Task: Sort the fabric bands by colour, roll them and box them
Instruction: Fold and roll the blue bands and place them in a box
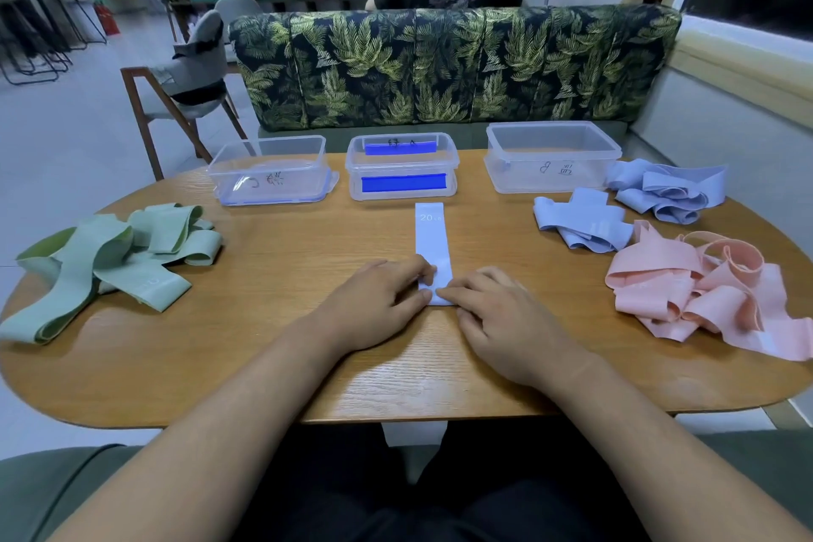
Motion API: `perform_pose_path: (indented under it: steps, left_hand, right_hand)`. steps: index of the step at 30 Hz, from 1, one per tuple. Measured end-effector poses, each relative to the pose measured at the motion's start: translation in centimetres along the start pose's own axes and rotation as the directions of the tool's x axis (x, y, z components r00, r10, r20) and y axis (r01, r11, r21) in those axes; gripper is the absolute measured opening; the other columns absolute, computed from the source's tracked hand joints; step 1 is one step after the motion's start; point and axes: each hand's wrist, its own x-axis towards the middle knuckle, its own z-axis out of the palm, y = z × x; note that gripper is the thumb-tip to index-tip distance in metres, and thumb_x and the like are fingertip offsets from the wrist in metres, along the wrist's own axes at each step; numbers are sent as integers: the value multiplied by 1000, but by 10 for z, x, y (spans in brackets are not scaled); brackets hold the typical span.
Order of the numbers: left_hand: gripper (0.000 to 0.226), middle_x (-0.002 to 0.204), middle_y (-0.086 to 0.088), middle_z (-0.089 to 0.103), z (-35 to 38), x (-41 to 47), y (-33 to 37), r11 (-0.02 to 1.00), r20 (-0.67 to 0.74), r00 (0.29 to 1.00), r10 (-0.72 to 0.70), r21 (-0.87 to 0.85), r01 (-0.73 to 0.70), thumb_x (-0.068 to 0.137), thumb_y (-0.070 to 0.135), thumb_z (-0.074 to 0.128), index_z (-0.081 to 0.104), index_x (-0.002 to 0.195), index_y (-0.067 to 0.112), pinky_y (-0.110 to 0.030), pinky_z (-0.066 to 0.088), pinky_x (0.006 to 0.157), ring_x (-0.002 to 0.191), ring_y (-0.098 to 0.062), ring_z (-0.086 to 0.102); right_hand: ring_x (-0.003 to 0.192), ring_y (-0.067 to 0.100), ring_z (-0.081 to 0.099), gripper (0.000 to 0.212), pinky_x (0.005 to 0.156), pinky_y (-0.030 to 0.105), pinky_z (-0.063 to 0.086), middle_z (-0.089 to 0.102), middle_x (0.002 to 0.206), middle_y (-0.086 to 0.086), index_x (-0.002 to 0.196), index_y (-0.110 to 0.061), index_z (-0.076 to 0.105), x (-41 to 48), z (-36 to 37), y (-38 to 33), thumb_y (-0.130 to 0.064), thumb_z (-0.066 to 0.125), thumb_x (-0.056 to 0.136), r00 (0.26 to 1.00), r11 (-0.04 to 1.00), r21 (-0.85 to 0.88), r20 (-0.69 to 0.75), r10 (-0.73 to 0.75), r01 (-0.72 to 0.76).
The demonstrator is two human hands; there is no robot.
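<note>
a: where's the band being worked on?
b: the pale blue band (433, 242) lies flat in the middle of the wooden table (264, 365). it runs near to far, and its far end stops just short of the middle box (402, 167). a white "20" is printed near that far end.
a: and the hands?
b: the left hand (374, 304) and right hand (497, 312) meet at its near end. the fingers of both are curled onto the fabric and pinch that end, which looks turned over on itself.
a: the other bands?
b: the green bands (110, 260) sit in a loose heap on the left. there are 2 pale blue heaps at the far right, the far blue heap (664, 189) just beside the right box (552, 156) and the nearer blue heap (580, 224). the pink bands (686, 290) lie tangled nearer on the right, touching that nearer heap.
a: boxes?
b: 3 clear plastic ones in a row along the far side, the left box (270, 172) included. each has handwriting i can't read, and the middle one has blue latches.
</note>
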Motion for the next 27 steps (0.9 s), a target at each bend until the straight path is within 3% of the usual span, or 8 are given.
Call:
perform_pose_path:
  steps: [2,5,8,11,14,19,23,27]
  left_hand:
    - [10,92,37,58,2,2,-2,1000,-11,1000,2,-6,-2,107,36,55,60,111,28,-25,39,88,92,1,55]
    - [21,98,45,59,2,3,-3,1000,-13,1000,0,-5,0,108,34,55,67,121,22,-21,39,93,97,12,54]
    - [26,112,31,67,1,4,-1,1000,-20,1000,-1,-9,1,108,37,55,69,123,22,-26,45,98,107,4,59]
    - [23,103,38,61,2,3,-3,999,-18,999,-36,-34,35,107,38,57,67,123,25,-26,46,97,104,8,55]
    - [20,123,25,68,0,0,-3,998,-7,1000,-27,-57,27,108,39,52,60,125,33,-31,48,101,115,-2,60]
    - [42,143,11,63,-2,-4,-6,996,-5,998,57,70,-56,103,31,38,72,126,26,-36,41,115,138,-7,50]
    - [51,142,12,63,-2,-5,-9,993,11,999,43,112,-44,94,22,38,70,134,26,-34,40,115,136,-8,51]
    - [60,141,12,66,-4,-4,-7,1000,14,1000,-13,2,13,86,15,39,65,139,25,-30,41,115,132,-6,56]
  right_hand:
    - [126,11,44,40,107,39,42,56,132,-20,139,-34,63,0,1,-2,-28,44,104,1000,1000,-8,-25,15,-15]
    - [129,11,43,38,107,39,42,55,136,-17,140,-33,61,-3,0,-6,-30,46,106,998,999,-42,-60,28,-31]
    - [127,11,45,41,104,37,43,54,138,-15,142,-32,59,-6,0,-8,-26,45,103,998,998,-59,-63,-16,12]
    - [123,10,50,48,101,37,44,56,132,-18,140,-34,60,-8,-1,-8,-24,42,97,997,995,-79,-32,-70,68]
    - [119,9,50,48,100,37,45,57,127,-18,140,-36,59,-8,-2,-9,-22,43,96,997,998,-47,-61,-49,46]
    - [120,8,50,54,102,34,43,56,127,-18,142,-40,59,-7,1,-8,-22,41,95,997,999,-34,-63,-42,40]
    - [121,7,49,54,104,34,42,55,130,-19,143,-41,58,-6,1,-9,-20,44,96,998,999,-41,-56,-30,27]
    - [124,11,50,54,103,36,43,55,133,-18,145,-41,55,-2,1,-9,-24,41,96,999,998,-58,-42,-8,6]
